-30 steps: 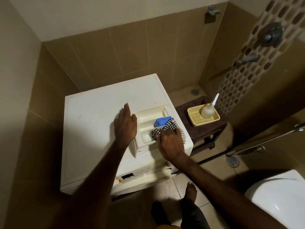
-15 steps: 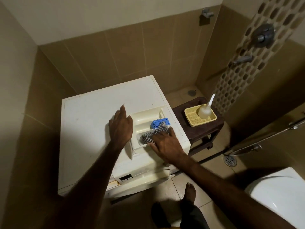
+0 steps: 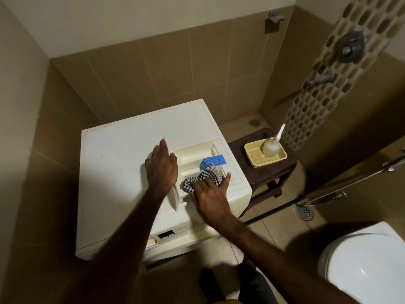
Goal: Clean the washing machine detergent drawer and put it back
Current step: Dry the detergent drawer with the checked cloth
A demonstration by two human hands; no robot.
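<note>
You have a cream detergent drawer (image 3: pixel 192 153) on the white washing machine (image 3: pixel 122 172) — inside it a blue insert (image 3: pixel 213 161) and a black-and-white checked cloth (image 3: pixel 202 177). Right of the machine: dark brown stool (image 3: pixel 263 172), pale yellow basket (image 3: pixel 255 156).

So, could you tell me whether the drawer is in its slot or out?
Out: the drawer lies flat on the washer, left hand steadying it, right hand pressing the cloth inside.

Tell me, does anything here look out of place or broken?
One thing: the detergent drawer lies on top of the washing machine rather than in its slot, which fits the cleaning. The left hand steadies it; the right hand presses a checked cloth into it. No spill or damage shows in this dim light.
</note>
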